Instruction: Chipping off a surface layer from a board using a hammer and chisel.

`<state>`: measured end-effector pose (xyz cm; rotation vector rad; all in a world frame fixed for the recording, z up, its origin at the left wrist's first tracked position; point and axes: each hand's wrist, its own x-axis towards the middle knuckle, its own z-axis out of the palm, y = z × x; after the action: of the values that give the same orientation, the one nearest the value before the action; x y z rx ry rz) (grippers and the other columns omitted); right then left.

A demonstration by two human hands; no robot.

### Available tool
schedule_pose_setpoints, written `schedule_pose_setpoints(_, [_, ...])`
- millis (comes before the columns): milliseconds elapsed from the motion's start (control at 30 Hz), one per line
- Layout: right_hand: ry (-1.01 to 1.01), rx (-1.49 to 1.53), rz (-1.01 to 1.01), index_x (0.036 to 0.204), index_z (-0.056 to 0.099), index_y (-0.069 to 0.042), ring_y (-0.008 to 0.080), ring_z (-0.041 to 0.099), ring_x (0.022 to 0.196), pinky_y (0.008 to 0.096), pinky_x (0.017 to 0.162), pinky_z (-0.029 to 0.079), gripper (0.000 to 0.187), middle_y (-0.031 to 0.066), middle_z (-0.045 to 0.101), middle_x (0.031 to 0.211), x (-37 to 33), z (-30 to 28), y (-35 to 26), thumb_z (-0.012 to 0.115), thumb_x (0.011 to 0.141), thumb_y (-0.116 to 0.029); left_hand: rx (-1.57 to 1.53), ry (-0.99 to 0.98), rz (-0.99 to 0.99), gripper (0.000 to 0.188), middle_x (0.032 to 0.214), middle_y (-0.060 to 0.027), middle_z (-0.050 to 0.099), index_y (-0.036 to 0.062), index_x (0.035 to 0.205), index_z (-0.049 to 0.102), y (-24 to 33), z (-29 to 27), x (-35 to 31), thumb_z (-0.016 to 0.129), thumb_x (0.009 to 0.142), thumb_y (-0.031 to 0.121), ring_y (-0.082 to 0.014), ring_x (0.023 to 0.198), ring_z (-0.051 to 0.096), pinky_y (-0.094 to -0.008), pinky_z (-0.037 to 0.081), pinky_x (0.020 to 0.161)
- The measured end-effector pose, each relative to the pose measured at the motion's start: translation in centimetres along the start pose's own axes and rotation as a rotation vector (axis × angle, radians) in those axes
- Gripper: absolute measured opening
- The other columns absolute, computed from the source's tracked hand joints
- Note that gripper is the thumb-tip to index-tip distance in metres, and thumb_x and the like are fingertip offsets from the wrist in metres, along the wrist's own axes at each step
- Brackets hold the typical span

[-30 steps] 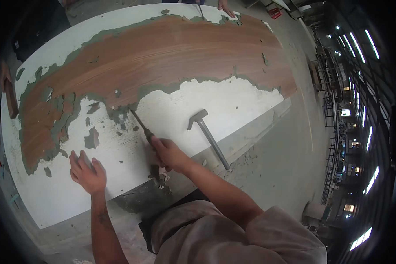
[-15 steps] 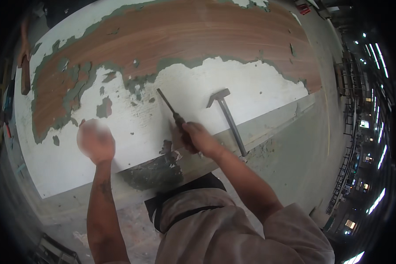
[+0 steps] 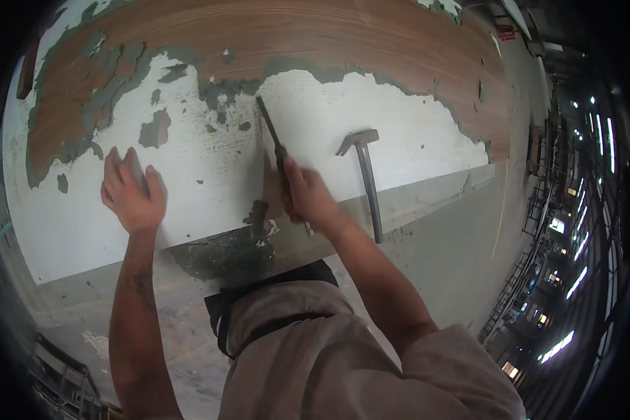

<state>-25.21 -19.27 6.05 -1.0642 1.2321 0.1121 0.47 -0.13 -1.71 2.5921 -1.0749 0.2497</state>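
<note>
A large panel lies before me, white in its near part. Its far part shows a brown wood-grained layer with ragged grey-green edges and flakes. My left hand rests on the white surface at left, fingers spread, holding nothing. In my right hand I grip a chisel-like tool with a long, narrow dark blade; most of its handle is hidden by my fingers. Its tip is at the grey-green border, and I cannot tell whether it touches. Right of that hand lies a claw hammer, its handle end jutting past the panel's near edge.
Grey-green chips are heaped on the ledge in front of my waist. At the far left edge stands a brown wooden piece. Dark metal racks run along the right, beyond a grey floor.
My left hand, blurred before, now lies with fingers spread on the panel. The tool's tip has moved up to the grey-green border. The whole view has shifted, and the other person's hand is no longer visible.
</note>
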Motion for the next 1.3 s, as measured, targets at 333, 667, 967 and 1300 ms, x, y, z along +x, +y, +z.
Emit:
schedule_pose_setpoints(333, [0.114,-0.160,-0.122,0.071,0.062,-0.005,0.0170,0.052,0.049,0.0361,0.050,0.043,0.072,0.0062,0.055,0.057,5.6,-0.2,-5.0,0.037,0.108,-0.061,-0.001,-0.006,0.020,0.052,0.156,-0.0152,0.044,0.0101,0.143,0.056,0.9,-0.1,0.7,0.058,0.098,0.035,-0.0341,0.142,0.043,-0.0530,0.027,0.114])
schedule_pose_setpoints(667, [0.026,0.225,0.206,0.074,0.051,-0.008,0.0159,0.042,0.042,0.0326,0.039,0.033,0.063,0.0037,0.045,0.056,-0.6,0.6,-1.4,0.037,0.109,-0.059,-0.029,-0.038,-0.009,0.054,0.158,-0.0150,0.041,0.0084,0.141,0.058,0.0,-1.0,-0.2,0.061,0.094,0.034,-0.0350,0.141,0.042,-0.0543,0.025,0.116])
schedule_pose_setpoints(967, [-0.005,0.155,0.115,0.083,0.054,-0.008,0.0161,0.040,0.044,0.0332,0.043,0.036,0.060,0.0036,0.046,0.060,1.9,0.9,-3.6,0.036,0.108,-0.060,0.021,-0.015,0.010,0.054,0.157,-0.0156,0.042,0.0097,0.141,0.058,-1.3,-0.2,-0.6,0.059,0.095,0.036,-0.0353,0.142,0.042,-0.0544,0.026,0.115])
schedule_pose_setpoints(1300, [-0.244,0.513,0.191,0.127,0.050,-0.014,0.0151,0.044,0.056,0.0293,0.044,0.032,0.056,0.0059,0.053,0.084,-2.8,-0.7,-2.8,0.029,0.108,-0.063,-0.031,0.000,0.015,0.052,0.157,-0.0121,0.043,0.0147,0.144,0.056,-0.7,0.0,-0.3,0.057,0.098,0.039,-0.0321,0.143,0.041,-0.0546,0.025,0.115])
